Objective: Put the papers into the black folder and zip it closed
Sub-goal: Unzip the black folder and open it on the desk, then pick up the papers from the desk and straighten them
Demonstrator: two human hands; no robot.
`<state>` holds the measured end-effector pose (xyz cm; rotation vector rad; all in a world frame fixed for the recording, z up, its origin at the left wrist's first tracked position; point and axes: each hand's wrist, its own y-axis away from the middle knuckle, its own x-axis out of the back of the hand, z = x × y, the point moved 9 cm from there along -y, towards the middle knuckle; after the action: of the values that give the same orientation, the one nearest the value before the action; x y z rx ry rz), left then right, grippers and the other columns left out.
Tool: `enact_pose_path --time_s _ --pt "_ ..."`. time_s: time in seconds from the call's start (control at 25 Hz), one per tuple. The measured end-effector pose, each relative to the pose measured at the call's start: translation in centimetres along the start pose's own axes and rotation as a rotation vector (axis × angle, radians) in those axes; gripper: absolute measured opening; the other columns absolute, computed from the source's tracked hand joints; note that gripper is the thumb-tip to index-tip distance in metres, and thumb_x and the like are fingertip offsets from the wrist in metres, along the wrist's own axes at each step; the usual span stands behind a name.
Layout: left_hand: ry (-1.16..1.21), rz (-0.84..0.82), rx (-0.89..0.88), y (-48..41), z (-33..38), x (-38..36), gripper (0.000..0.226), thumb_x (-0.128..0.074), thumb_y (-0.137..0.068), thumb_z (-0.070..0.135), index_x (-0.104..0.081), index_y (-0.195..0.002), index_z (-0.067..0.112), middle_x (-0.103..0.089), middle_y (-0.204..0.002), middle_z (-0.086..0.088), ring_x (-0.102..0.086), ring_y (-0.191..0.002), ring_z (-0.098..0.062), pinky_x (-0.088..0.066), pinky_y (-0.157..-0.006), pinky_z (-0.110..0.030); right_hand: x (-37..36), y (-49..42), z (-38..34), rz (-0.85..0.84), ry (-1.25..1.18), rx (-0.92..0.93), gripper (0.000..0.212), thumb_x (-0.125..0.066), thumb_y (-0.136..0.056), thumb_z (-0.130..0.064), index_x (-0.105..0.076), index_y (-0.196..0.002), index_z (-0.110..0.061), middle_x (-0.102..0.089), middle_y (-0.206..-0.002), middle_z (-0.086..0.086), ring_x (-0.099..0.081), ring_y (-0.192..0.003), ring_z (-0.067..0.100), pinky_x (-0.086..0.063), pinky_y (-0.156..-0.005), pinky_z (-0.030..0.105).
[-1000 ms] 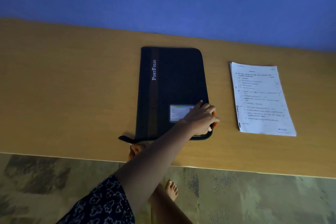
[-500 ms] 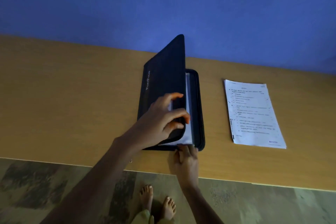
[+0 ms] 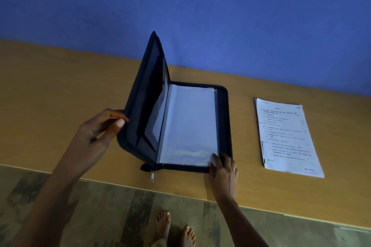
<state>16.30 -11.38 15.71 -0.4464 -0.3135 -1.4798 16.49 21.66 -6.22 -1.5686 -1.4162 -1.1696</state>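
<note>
Here the black folder [image 3: 223,126] is lying open on the wooden table [image 3: 60,90], its cover [image 3: 146,96] standing upright. The left hand [image 3: 98,132] is pinching the cover's outer edge; the right hand [image 3: 223,170] is pressing flat, fingers spread, on the folder's near right corner. The papers [image 3: 287,136] are lying well apart to the right, on the table. A zipper pull [image 3: 152,177] is dangling at the near edge.

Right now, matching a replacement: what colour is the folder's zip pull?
Silvery metal; the zip pull shows in the head view, hanging at the black folder's near edge.
</note>
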Motion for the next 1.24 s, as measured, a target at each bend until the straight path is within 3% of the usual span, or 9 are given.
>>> enact_pose_path --time_s 0.12,0.2,0.32,0.44,0.68,0.8,1.0,1.12,1.24 --pt "-0.02 0.189 0.143 0.7 -5.0 4.3 0.007 -0.06 -0.092 0.016 -0.065 -0.096 0.013 -0.068 -0.093 0.003 -0.061 -0.085 0.006 -0.042 -0.066 -0.001 -0.1 0.0 0.0 -0.004 0.013 0.001 0.033 -0.061 -0.091 -0.024 -0.06 -0.125 -0.025 -0.052 -0.136 0.009 -0.048 -0.122 0.03 -0.044 -0.094 0.045" --pt "-0.1 0.31 0.272 1.1 -9.5 6.8 0.009 -0.064 -0.09 0.009 -0.065 -0.097 0.014 -0.069 -0.1 -0.006 -0.063 -0.091 -0.008 -0.045 -0.063 -0.004 0.0 0.0 0.0 0.007 0.032 -0.003 0.032 -0.061 -0.091 -0.026 -0.06 -0.124 -0.027 -0.053 -0.135 0.007 -0.048 -0.122 0.029 -0.041 -0.096 0.047" --pt "-0.217 0.394 0.479 1.6 -16.1 8.5 0.016 -0.064 -0.09 0.004 -0.068 -0.104 0.01 -0.068 -0.113 -0.014 -0.06 -0.103 -0.028 -0.046 -0.074 -0.03 0.1 0.1 0.0 0.019 0.032 -0.021 0.031 -0.064 -0.089 -0.025 -0.062 -0.12 -0.03 -0.054 -0.132 0.005 -0.049 -0.121 0.028 -0.04 -0.094 0.051" --pt "-0.315 0.361 0.598 1.7 -20.3 8.3 0.02 -0.061 -0.09 0.002 -0.068 -0.108 0.008 -0.068 -0.114 -0.018 -0.059 -0.104 -0.038 -0.042 -0.075 -0.038 0.1 0.0 0.0 0.006 0.042 -0.02 0.031 -0.065 -0.089 -0.026 -0.062 -0.12 -0.03 -0.054 -0.132 0.005 -0.049 -0.121 0.027 -0.042 -0.093 0.052" --pt "-0.477 0.262 0.726 1.4 -23.2 6.4 0.025 -0.055 -0.088 -0.002 -0.067 -0.108 0.005 -0.066 -0.106 -0.024 -0.057 -0.073 -0.036 -0.043 -0.064 -0.036 0.2 -0.2 -0.3 -0.002 0.058 -0.014 0.032 -0.069 -0.086 -0.027 -0.063 -0.117 -0.032 -0.056 -0.129 0.004 -0.052 -0.119 0.028 -0.045 -0.091 0.052" --pt "-0.516 0.204 0.767 0.7 -23.5 5.6 0.03 -0.053 -0.086 -0.004 -0.065 -0.112 0.003 -0.059 -0.116 -0.028 -0.058 -0.087 -0.044 -0.049 -0.073 -0.045 0.3 -0.3 -0.2 -0.01 0.075 -0.024 0.033 -0.067 -0.087 -0.03 -0.063 -0.119 -0.034 -0.056 -0.13 0.003 -0.051 -0.121 0.027 -0.045 -0.092 0.05" --pt "-0.595 0.34 0.705 -1.2 -20.1 5.3 0.039 -0.061 -0.079 -0.002 -0.059 -0.117 0.005 -0.041 -0.136 -0.027 -0.04 -0.118 -0.05 -0.034 -0.097 -0.059 0.7 -0.5 -0.3 -0.009 0.039 -0.031 0.031 -0.065 -0.088 -0.031 -0.062 -0.118 -0.035 -0.057 -0.13 -0.002 -0.051 -0.121 0.024 -0.046 -0.092 0.046" --pt "-0.572 0.458 0.466 -3.5 -14.5 3.1 0.036 -0.062 -0.079 -0.003 -0.057 -0.114 0.006 -0.041 -0.135 -0.027 -0.036 -0.119 -0.052 -0.031 -0.098 -0.063 2.0 -0.9 0.2 0.041 -0.093 -0.051 0.032 -0.064 -0.09 -0.026 -0.065 -0.122 -0.028 -0.064 -0.125 -0.006 -0.057 -0.115 0.02 -0.046 -0.09 0.039" --pt "-0.422 0.366 0.225 -6.3 -8.7 -5.0 0.033 -0.062 -0.085 -0.002 -0.059 -0.116 0.007 -0.053 -0.126 -0.02 -0.048 -0.114 -0.041 -0.043 -0.089 -0.051 5.3 -2.5 3.3 0.22 -0.213 -0.087 0.028 -0.071 -0.085 -0.017 -0.07 -0.113 -0.018 -0.071 -0.113 0.0 -0.064 -0.104 0.024 -0.052 -0.082 0.041"
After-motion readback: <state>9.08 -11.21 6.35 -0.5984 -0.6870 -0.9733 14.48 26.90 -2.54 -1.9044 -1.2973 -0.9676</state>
